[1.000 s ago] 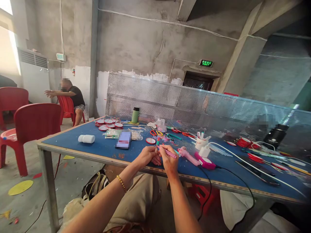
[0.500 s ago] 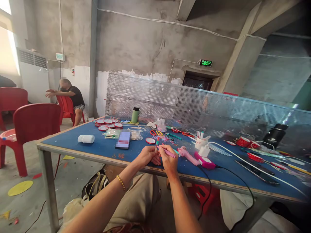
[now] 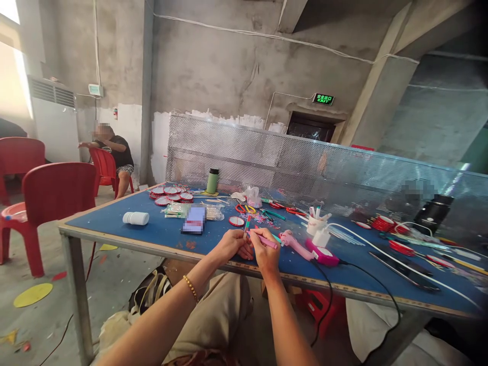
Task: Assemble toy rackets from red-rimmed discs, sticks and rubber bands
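Close to the table's front edge, my left hand [image 3: 235, 245] pinches a thin upright stick with red and green colouring [image 3: 247, 222]. My right hand [image 3: 266, 255] is closed around a pink pen-like marker [image 3: 269, 241], its tip end against or very near the stick. Whether the tip touches is too small to tell. Just beyond my hands lies a small red-rimmed white disc [image 3: 236, 221]. To the right of my right hand rest a pink handheld tool [image 3: 296, 247] and a magenta device [image 3: 323, 254] with a black cord.
On the blue table [image 3: 160, 244] are a phone [image 3: 193, 219], a white bottle [image 3: 135, 218], several red-rimmed discs [image 3: 170, 191], scissors [image 3: 245, 208], a cup of markers [image 3: 315, 223] and a green bottle [image 3: 212, 181]. A perforated metal screen [image 3: 236, 152] stands behind. A person [image 3: 118, 150] sits far left.
My hands stay almost in place, still on the stick and the pink marker. In the background, the seated person has shifted posture and stretched an arm to the left.
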`<state>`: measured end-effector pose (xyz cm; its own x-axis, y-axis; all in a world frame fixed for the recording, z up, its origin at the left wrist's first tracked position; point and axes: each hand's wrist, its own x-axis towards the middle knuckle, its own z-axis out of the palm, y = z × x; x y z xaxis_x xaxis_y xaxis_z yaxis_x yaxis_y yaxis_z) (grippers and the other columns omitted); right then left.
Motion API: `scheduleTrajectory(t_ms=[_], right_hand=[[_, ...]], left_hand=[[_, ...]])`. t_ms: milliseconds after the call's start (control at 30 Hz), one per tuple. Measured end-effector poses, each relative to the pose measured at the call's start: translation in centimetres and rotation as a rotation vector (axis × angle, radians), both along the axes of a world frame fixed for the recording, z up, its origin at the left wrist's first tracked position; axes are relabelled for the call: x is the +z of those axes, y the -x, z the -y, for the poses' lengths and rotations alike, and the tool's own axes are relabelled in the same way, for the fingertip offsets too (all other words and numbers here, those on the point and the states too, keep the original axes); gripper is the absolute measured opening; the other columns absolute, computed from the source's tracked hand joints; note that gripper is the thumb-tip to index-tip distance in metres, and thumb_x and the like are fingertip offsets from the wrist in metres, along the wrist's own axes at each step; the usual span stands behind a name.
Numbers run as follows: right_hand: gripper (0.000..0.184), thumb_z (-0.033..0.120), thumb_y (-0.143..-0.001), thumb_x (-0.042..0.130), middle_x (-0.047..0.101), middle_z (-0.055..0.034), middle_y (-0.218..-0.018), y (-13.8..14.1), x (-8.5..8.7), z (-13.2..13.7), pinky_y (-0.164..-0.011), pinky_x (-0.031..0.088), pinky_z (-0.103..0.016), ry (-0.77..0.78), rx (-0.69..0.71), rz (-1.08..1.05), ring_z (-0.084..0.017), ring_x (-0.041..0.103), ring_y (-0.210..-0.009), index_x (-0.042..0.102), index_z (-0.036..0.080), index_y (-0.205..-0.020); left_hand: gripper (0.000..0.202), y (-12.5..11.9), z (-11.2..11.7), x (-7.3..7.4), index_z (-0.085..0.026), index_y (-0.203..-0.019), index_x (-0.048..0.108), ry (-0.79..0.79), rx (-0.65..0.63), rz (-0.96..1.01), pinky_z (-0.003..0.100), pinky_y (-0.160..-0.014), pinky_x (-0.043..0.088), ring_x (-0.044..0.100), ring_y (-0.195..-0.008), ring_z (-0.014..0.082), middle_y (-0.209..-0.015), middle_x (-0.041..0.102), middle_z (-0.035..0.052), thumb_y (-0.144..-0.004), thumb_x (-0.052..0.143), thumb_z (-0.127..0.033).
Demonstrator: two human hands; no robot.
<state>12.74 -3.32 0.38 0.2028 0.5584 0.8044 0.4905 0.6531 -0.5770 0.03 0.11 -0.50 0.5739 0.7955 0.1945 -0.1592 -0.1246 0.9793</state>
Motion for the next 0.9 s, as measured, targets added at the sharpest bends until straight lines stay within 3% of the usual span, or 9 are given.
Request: scheduleTrajectory(t_ms=[567,900], right_hand=[[0.017,0.031,-0.086,0.062,0.066,0.001,-0.064,-0.05,-0.03,-0.18,-0.068,0.052,-0.031,-0.007,-0.012,0.012,-0.016,0.061,-0.059,0.068,0.02,-0.074],[0.015,0.03,-0.085,0.062,0.069,-0.0001,-0.067,-0.29,-0.06,-0.08,-0.062,0.05,-0.029,-0.003,-0.015,-0.001,-0.016,0.061,-0.059,0.067,0.02,-0.075]], left_hand=[[0.028,0.01,0.19,0.19,-0.014,-0.11,0.063,0.001,-0.007,0.002,0.032,-0.069,0.058,0.066,-0.079,0.0146,-0.099,0.068,0.0049,-0.097,0.059,-0.037],[0.027,0.0,0.19,0.32,-0.014,-0.111,0.063,0.01,-0.004,0.009,0.032,-0.069,0.058,0.067,-0.079,0.0147,-0.1,0.068,0.005,-0.096,0.059,-0.037]])
